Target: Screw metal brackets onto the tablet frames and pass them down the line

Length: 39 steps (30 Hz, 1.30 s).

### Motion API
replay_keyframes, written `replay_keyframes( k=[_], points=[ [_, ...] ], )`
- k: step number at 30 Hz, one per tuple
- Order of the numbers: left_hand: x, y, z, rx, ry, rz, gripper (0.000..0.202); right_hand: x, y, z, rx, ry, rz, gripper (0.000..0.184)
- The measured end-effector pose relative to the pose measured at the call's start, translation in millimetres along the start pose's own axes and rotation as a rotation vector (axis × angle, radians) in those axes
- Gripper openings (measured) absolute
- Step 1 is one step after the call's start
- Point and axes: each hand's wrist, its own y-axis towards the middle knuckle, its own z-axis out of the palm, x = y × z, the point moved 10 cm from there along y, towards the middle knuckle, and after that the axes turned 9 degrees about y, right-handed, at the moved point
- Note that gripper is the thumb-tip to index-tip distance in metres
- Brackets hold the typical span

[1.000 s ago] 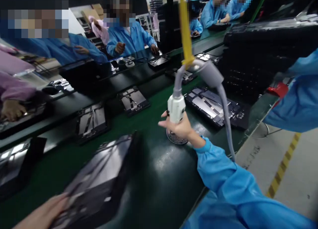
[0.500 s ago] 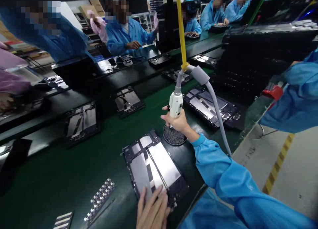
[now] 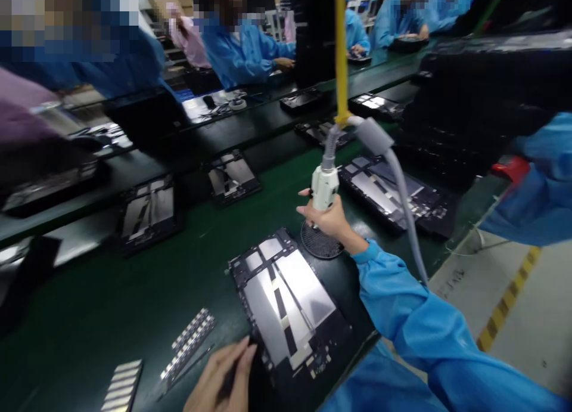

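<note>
Right hand (image 3: 329,220) is wrapped shut around a white driver (image 3: 325,188), held upright, tip down over a round perforated dish (image 3: 320,244) on the green desk (image 3: 134,293). A grey hose (image 3: 402,197) runs from the driver top, looping up to a yellow cord (image 3: 341,54) that hangs from above, then down past the blue sleeve (image 3: 402,304). Just left of the dish lies a tablet frame (image 3: 288,301), flat, back side up, silver plates showing, near the desk's front edge. Left hand (image 3: 221,376) sits at the bottom of view, just left of the frame's near corner, fingers together and pinched on a thin dark tool (image 3: 196,364); grip partly hidden, so cannot tell how firm. Beside it, two strips of small grey parts (image 3: 190,343) lie on the desk, another strip set (image 3: 121,385) further left. More frames: one to the right past the dish (image 3: 393,191), two further back on the belt (image 3: 233,176) (image 3: 149,209). Across the line, co-workers in blue coats (image 3: 245,48) sit at a dark bench. Another blue sleeve (image 3: 536,191) shows at right, with a red item (image 3: 512,167) near it. Floor at right has a yellow stripe (image 3: 504,304).
</note>
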Motion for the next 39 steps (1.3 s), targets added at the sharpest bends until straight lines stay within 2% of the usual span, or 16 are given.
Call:
replay_keyframes(
  k=[2,3,5,7,10,15,20,26,31,36,39],
  points=[
    [22,10,4.6,0.089,-0.097,-0.260,0.024,15,-5,-1,-0.012,-0.020,-0.083,0.031],
    [27,15,12.4,0.161,-0.196,-0.347,0.027,25,-8,-1,-0.018,-0.009,-0.137,0.031],
    [29,25,29.1,0.295,-0.391,-0.435,0.032,38,-14,4,0.005,0.072,-0.176,0.031],
    [26,33,42.6,0.397,-0.516,-0.467,0.035,45,-22,17,0.065,0.149,-0.156,0.032],
    [19,42,52.3,0.452,-0.519,-0.423,0.032,52,-39,45,0.177,0.198,-0.121,0.032],
    [7,60,52.1,0.365,-0.389,-0.242,0.024,52,-65,89,0.300,0.165,-0.061,0.035],
    [7,69,55.9,0.338,-0.411,-0.234,0.022,39,-81,131,0.362,0.163,0.041,0.036],
    [4,70,57.5,0.363,-0.463,-0.234,0.015,11,-94,177,0.456,0.149,0.147,0.024],
    [8,70,65.7,0.422,-0.528,-0.286,0.015,-9,-98,189,0.479,0.124,0.198,0.025],
    [15,68,75.0,0.512,-0.573,-0.370,0.017,-15,-100,190,0.481,0.091,0.201,0.026],
    [15,68,76.4,0.519,-0.580,-0.386,0.014,-16,-100,191,0.484,0.072,0.204,0.029]
  ],
)
